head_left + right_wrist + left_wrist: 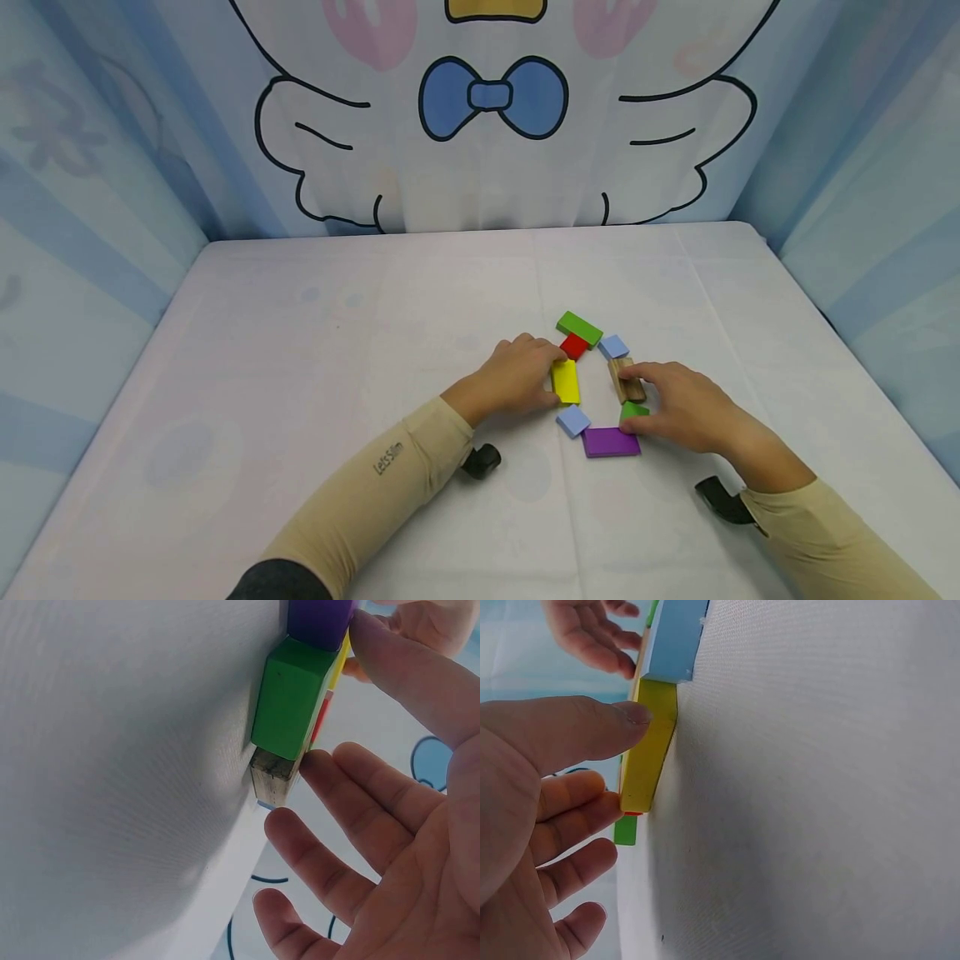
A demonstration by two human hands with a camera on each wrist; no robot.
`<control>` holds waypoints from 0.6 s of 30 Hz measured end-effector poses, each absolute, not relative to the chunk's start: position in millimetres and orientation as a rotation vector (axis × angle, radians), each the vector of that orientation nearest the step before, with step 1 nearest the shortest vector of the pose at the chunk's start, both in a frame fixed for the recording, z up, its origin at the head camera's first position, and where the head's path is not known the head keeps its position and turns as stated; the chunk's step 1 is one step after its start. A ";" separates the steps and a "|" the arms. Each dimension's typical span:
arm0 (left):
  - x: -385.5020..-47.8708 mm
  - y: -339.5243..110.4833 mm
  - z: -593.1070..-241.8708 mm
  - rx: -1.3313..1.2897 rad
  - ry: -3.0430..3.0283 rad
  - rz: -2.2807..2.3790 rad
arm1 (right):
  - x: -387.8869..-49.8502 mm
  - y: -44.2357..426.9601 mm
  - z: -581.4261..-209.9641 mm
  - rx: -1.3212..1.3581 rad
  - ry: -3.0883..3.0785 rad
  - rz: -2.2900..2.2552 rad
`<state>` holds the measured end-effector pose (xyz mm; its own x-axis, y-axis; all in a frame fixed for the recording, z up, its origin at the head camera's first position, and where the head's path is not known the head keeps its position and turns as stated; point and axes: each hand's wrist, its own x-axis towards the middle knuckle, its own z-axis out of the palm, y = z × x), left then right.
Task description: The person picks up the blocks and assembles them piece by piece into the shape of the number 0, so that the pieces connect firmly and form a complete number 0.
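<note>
Toy blocks form a ring on the table. My left hand (pixel 519 375) is at its left side; the thumb touches the side of the yellow block (pixel 652 750), and a fingertip lies by the end near the red block (pixel 574 346). On the right, my right hand (pixel 686 408) spreads along the ring. Its thumb tip is against the purple block (pixel 611 442), beside the green block (pixel 292 697), and a fingertip is by the brown wooden block (pixel 627 380). Light blue blocks (pixel 573 421) (pixel 613 347) and a longer green block (pixel 580 328) complete the ring's outline. Neither hand visibly grips a block.
A white cloth covers the table (pixel 300 350). Its far edge meets a curtain (pixel 495 183) with a cartoon print, and more curtain hangs at both sides. Black wrist-camera mounts (pixel 482 461) (pixel 722 500) stick out near both sleeves, just above the table.
</note>
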<state>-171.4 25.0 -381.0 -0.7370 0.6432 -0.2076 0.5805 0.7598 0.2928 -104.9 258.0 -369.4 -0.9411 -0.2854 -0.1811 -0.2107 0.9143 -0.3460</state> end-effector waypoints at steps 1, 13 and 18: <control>-171.5 24.8 -381.0 0.951 2.661 0.302 | -104.8 257.9 -369.6 -0.374 2.849 -0.479; -174.4 24.7 -375.4 0.928 2.656 0.369 | -104.6 256.9 -368.0 -0.353 2.837 -0.473; -180.9 25.8 -371.0 0.917 2.699 0.401 | -104.9 257.9 -367.7 -0.352 2.828 -0.468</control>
<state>-180.9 25.8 -371.0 -0.7659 0.6235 -0.1566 0.5512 0.7623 0.3393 -104.9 257.9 -367.7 -0.9387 -0.2758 -0.2069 -0.1945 0.9190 -0.3429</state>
